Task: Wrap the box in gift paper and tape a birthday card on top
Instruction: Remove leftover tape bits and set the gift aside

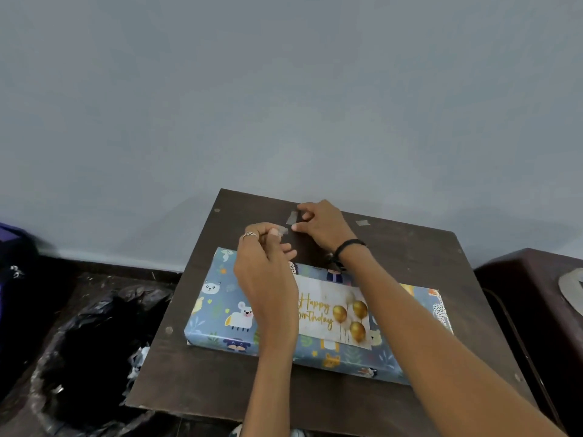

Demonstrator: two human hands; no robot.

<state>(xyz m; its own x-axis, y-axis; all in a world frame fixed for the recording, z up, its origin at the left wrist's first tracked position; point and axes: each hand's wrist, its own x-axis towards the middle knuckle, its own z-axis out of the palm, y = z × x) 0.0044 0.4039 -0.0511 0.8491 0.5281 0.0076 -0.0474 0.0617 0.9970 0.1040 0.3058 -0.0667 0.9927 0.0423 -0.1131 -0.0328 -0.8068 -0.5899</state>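
Blue-wrapped box (239, 313) (long axis left-right), card (334, 313) atop; both hands' grip pinching tape (283, 231).

table (394, 247): dark matt wood | box (220, 310): smooth printed paper | card (318, 288): matt paper | bin liner (94, 310): glossy black plastic

Looks like a plain room at home: a small dark wooden table (410, 253) against a bare grey wall (284, 89), a bin (94, 342) with a black liner beside it.
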